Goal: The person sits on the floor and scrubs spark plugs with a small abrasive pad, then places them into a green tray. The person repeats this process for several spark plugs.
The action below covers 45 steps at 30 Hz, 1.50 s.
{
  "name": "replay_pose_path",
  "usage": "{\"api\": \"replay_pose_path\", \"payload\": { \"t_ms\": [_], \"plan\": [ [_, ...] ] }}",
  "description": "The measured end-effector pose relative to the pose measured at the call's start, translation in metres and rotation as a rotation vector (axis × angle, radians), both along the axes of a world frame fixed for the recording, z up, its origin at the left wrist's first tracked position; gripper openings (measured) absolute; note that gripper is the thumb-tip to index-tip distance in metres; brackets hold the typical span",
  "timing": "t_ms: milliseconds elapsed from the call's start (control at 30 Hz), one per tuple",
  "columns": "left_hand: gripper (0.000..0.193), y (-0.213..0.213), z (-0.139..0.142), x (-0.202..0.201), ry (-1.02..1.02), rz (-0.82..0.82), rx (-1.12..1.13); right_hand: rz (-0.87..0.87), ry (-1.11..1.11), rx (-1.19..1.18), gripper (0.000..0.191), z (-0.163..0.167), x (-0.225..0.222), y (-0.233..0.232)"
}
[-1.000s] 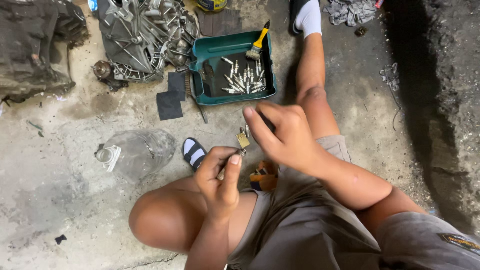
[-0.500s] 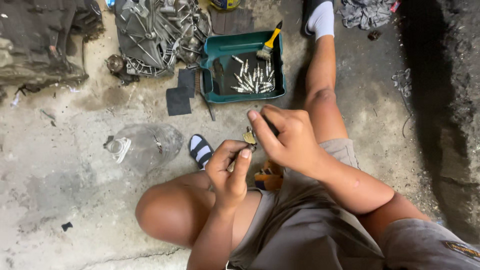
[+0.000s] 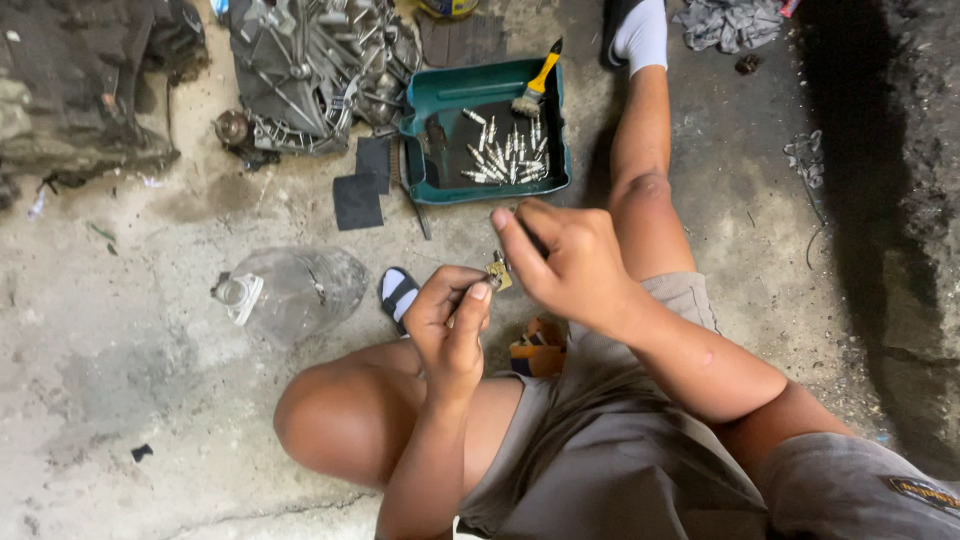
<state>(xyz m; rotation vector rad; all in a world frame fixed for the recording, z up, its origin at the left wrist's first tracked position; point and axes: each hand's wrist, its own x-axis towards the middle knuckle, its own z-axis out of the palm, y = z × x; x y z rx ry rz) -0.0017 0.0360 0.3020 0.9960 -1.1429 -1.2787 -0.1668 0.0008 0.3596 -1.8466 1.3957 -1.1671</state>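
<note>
Fingers: left hand (image 3: 447, 322) pinches small brass part (image 3: 497, 272); right hand (image 3: 566, 262) curled over it, pinching its top.
Change: I see hands slightly higher than a second ago, grip same; work ongoing.
Axis: too small, can't tell.
Location: above knee, near green tray (image 3: 420, 120) on floor.

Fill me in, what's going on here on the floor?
A person sits on the concrete floor, both hands raised over the lap. The left hand pinches a small brass-coloured metal part; the right hand closes on it from above. Ahead sits a green plastic tray holding silver bolts and a yellow-handled brush.
</note>
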Motion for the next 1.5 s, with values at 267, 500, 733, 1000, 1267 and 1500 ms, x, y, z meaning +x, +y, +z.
{"api": "replay_pose_path", "payload": {
  "t_ms": [267, 500, 733, 1000, 1267, 1500],
  "plan": [
    [0.012, 0.003, -0.002, 0.005, 0.230, -0.016, -0.001, -0.032, 0.002, 0.011, 0.033, 0.014, 0.003, -0.014],
    [0.018, -0.005, -0.010, 0.006, 0.465, -0.090, 0.126, 0.101, -0.109, 0.039, 0.032, 0.009, 0.001, -0.001],
    [0.018, 0.000, -0.007, 0.008, 0.465, -0.082, 0.123, 0.205, -0.224, 0.083, 0.033, 0.014, 0.003, 0.003],
    [0.016, 0.001, -0.017, 0.006, 0.456, -0.070, 0.036, 0.157, -0.138, -0.010, 0.033, 0.009, 0.002, 0.006],
    [0.023, 0.004, -0.001, 0.011, 0.282, -0.100, -0.030, 0.020, -0.218, 0.072, 0.034, 0.014, -0.002, 0.004],
    [0.027, -0.008, 0.022, 0.004, 0.017, -0.080, -0.138, 0.096, -0.234, -0.055, 0.028, 0.013, -0.001, 0.019]
  ]
}}
